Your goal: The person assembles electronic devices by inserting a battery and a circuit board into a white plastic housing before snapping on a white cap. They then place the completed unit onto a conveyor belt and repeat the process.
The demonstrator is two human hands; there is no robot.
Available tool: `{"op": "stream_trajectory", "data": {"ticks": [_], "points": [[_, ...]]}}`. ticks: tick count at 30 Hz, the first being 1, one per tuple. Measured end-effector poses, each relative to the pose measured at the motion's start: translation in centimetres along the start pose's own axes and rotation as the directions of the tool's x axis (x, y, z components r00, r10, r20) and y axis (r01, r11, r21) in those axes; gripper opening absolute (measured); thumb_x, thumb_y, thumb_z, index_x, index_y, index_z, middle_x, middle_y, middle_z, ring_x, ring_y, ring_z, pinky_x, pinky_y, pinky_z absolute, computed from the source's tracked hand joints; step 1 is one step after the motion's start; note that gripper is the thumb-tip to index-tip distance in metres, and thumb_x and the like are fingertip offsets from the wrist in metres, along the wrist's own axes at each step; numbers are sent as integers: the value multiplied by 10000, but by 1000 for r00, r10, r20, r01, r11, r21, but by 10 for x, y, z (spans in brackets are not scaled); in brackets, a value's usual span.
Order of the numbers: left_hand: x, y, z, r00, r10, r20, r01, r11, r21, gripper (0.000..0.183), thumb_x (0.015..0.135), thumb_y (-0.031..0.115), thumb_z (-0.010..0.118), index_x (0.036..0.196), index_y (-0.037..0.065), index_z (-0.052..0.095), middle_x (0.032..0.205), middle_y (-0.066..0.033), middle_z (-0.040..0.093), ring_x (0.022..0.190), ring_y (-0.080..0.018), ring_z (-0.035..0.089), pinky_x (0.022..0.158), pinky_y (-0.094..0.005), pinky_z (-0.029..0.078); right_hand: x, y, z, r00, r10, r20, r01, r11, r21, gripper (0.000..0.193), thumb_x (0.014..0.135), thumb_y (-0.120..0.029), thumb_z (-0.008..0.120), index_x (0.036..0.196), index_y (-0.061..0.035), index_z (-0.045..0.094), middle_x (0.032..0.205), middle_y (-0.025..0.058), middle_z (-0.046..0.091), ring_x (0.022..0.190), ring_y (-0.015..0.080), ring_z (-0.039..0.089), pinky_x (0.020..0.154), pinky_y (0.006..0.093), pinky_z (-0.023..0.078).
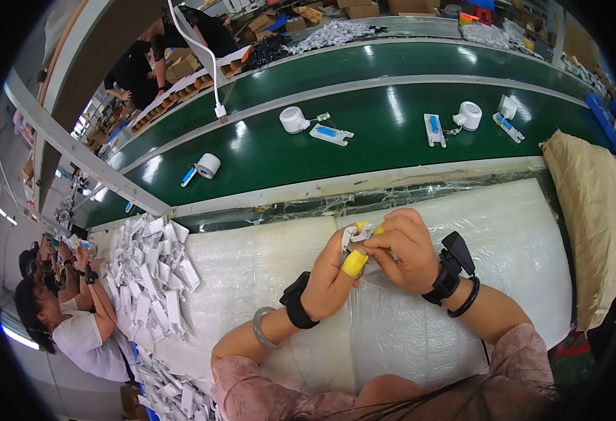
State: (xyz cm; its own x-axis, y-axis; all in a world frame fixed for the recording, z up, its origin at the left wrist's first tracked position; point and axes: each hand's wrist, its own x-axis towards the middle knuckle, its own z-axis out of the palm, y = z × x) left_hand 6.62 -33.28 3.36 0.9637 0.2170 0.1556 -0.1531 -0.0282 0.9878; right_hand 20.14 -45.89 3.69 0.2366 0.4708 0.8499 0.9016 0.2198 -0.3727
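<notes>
My left hand (327, 279) is closed around a small white plastic part (350, 237), its thumb in a yellow finger cover (354, 263). My right hand (407, 254) meets it from the other side, with thumb and fingers pinched at the part's right edge. Yellow shows on a right fingertip too. Both hands are above the middle of the padded worktop, and the fingers hide much of the part. Left of them lies a large heap of white plastic pieces (155, 277).
Beyond the plastic-covered worktop (252, 266) runs a green conveyor belt (252, 161). It carries several white round units (294, 119) wired to flat pieces with blue cells. A white cable (216, 95) hangs above. Brown paper (581, 224) covers the right side. Co-workers (87, 330) sit at left.
</notes>
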Motion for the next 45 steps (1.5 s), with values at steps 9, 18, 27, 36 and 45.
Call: {"op": "stream_trajectory", "data": {"ticks": [9,18,27,36,45], "points": [[1,7,6,998,-4,-64,5,1000,19,278,1010,143,455,1261,25,456,863,-15,539,675,-56,487,555,-199,438,-5,-1,3,1000,10,-12,-10,1000,6,174,691,-49,747,839,-78,658,772,41,587,740,234,579,760,361,453],[1,8,-2,1000,-23,3,21,950,313,270,1011,188,427,1216,29,500,849,-63,567,680,-120,555,546,-256,453,-10,2,-1,993,-69,91,80,988,-129,341,653,-80,761,976,-89,652,885,63,609,826,261,589,816,423,479],[3,-17,-22,997,-57,-60,71,959,273,490,950,504,441,1049,35,545,832,-79,593,706,-189,584,603,-325,466,-2,0,21,978,-208,30,210,973,-95,146,792,-121,594,930,-75,591,954,65,605,885,238,591,874,424,456],[7,-10,1,998,-40,39,25,944,329,305,1016,268,374,1150,39,524,892,-52,565,661,-140,529,599,-274,442,-29,13,0,989,-85,119,97,990,-98,322,636,-96,726,940,-84,619,881,65,608,826,268,586,859,460,468],[3,-9,0,991,-136,0,136,990,45,282,1021,181,400,1249,34,475,908,-20,555,694,-57,495,604,-212,416,-2,2,2,988,-98,116,99,995,-10,253,660,8,725,876,-60,612,768,65,607,718,268,578,812,435,494]]}}
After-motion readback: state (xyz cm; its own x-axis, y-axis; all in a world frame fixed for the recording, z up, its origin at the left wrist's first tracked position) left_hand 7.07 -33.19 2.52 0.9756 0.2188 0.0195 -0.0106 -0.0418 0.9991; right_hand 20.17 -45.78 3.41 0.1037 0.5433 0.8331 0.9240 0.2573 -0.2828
